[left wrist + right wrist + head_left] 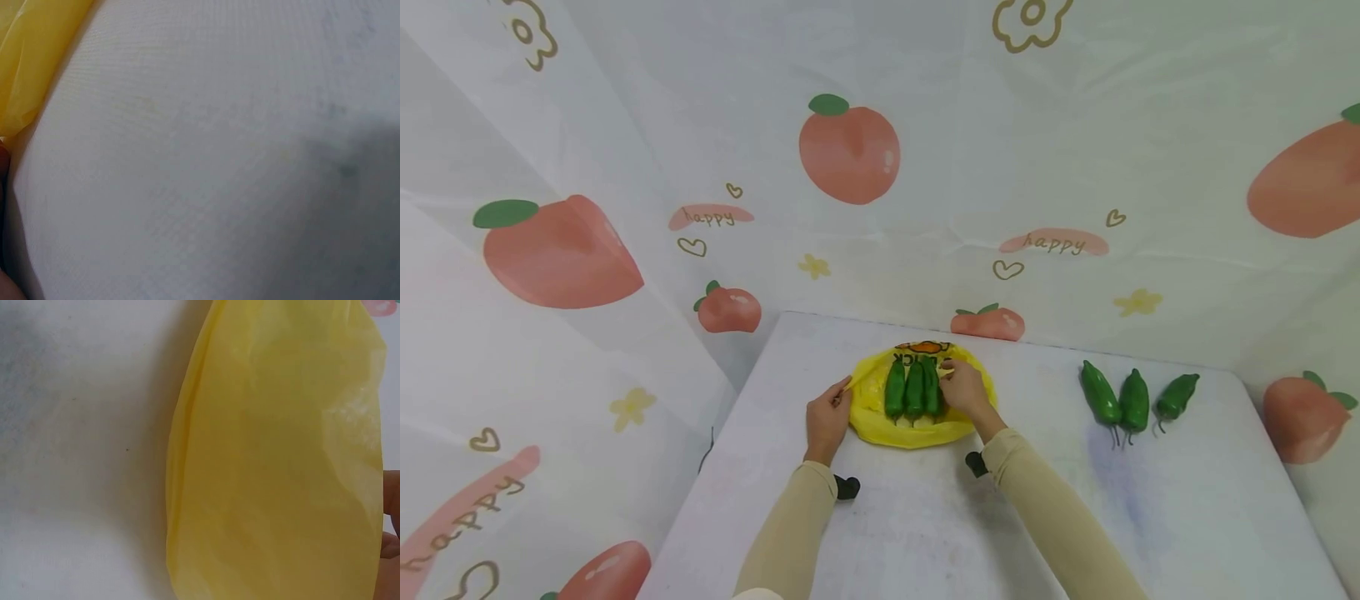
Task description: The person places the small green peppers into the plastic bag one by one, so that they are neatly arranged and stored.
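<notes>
Yellow bag (910, 434) sits between my left fingers (832, 398) and right fingers (958, 379) | left pinching its left rim, right its right edge | green peppers (914, 392) inside, just left of my right fingers | three loose peppers (1134, 402) farther right on the tabletop (910, 533)

Yellow bag (34, 56) cropped, left-wrist view

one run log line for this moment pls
left hand: pinches bag edge | right hand: pinches bag, right side | bagged peppers: at least three | loose peppers: three, table right side
</notes>
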The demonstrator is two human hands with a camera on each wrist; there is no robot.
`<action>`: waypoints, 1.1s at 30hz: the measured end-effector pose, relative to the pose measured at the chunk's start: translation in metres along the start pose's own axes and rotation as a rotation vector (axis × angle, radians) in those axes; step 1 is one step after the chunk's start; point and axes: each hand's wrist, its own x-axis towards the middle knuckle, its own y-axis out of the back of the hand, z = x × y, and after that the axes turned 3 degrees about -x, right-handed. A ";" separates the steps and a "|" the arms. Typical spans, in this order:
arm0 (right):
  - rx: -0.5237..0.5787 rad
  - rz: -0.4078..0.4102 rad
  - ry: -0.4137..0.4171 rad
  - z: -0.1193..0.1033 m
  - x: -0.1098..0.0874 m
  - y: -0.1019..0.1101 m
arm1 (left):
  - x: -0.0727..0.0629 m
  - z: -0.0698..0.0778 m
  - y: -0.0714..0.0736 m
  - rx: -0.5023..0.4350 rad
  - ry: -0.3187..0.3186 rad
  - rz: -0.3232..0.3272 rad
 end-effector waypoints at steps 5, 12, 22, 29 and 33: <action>-0.023 -0.032 -0.013 -0.001 -0.001 0.001 | 0.001 0.000 0.000 0.010 0.007 0.001; -0.029 -0.053 0.019 0.000 -0.004 0.003 | 0.001 0.002 0.001 0.006 -0.003 -0.003; 0.006 -0.026 0.045 0.002 -0.007 0.005 | 0.002 0.003 0.001 0.012 0.000 -0.001; -0.046 -0.068 0.060 0.004 -0.006 0.001 | -0.001 0.004 0.001 0.000 0.000 -0.008; -0.066 -0.083 0.082 0.002 -0.006 0.003 | 0.000 -0.001 -0.001 0.005 -0.031 0.007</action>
